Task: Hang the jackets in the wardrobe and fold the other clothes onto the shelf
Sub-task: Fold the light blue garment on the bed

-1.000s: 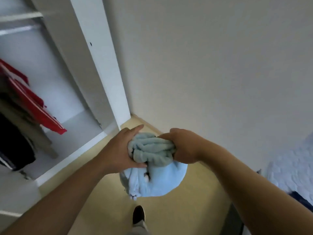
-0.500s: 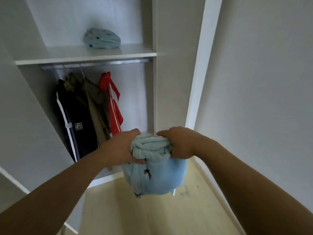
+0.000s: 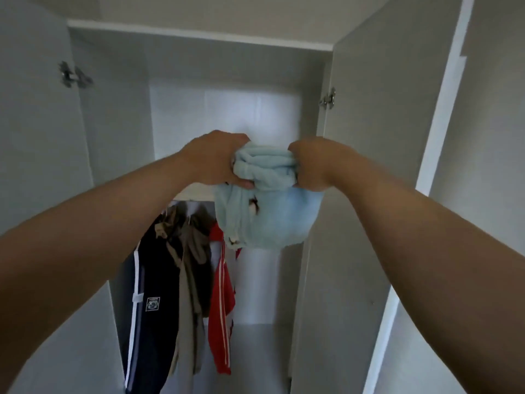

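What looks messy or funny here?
The light blue cloth is bunched into a wad, not folded flat. The left hand and right hand grip its top, and the rest droops loose. Below, the tan jacket hangs crumpled between the navy jacket and the red jacket.

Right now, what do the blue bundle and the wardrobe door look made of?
The blue bundle: soft fleece or terry, it seems; matte, fuzzy nap, thick rolled folds. The wardrobe door: probably white laminated board; flat, smooth, faint sheen, sharp edges, metal hinge.
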